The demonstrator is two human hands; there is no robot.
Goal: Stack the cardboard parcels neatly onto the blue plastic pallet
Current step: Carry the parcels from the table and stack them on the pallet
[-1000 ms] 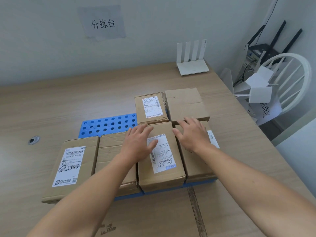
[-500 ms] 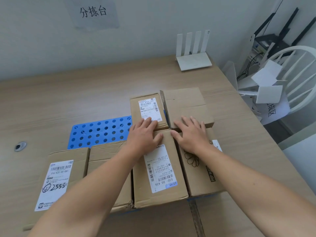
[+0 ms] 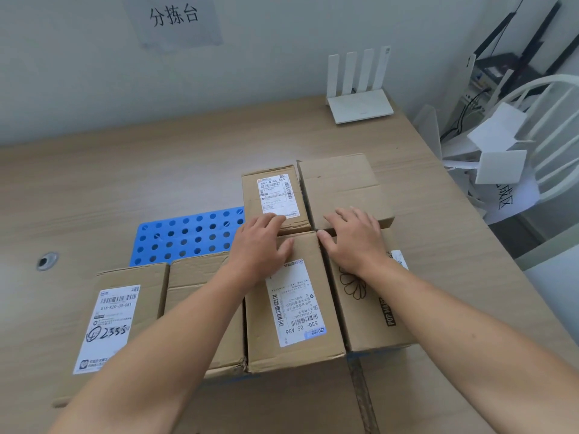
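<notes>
A blue plastic pallet (image 3: 188, 236) with round holes lies on the wooden table, mostly covered by several cardboard parcels. At the back stand a labelled parcel (image 3: 274, 195) and a plain parcel (image 3: 343, 186). In front lie a parcel with a long label (image 3: 294, 311), a flower-printed parcel (image 3: 372, 308), a plain parcel (image 3: 200, 283) and a far-left labelled parcel (image 3: 125, 311). My left hand (image 3: 261, 245) lies flat, fingertips touching the back labelled parcel. My right hand (image 3: 354, 238) lies flat with fingers on the plain back parcel's near edge. Neither hand grips anything.
A white router (image 3: 360, 101) stands at the table's far right edge by the wall. A white chair (image 3: 545, 126) with papers and black equipment is off the right side. A cable hole (image 3: 47, 261) sits in the tabletop on the left.
Both hands have slid forward from the front parcels to the near edges of the two back parcels. The view has moved closer and tilted down slightly.
</notes>
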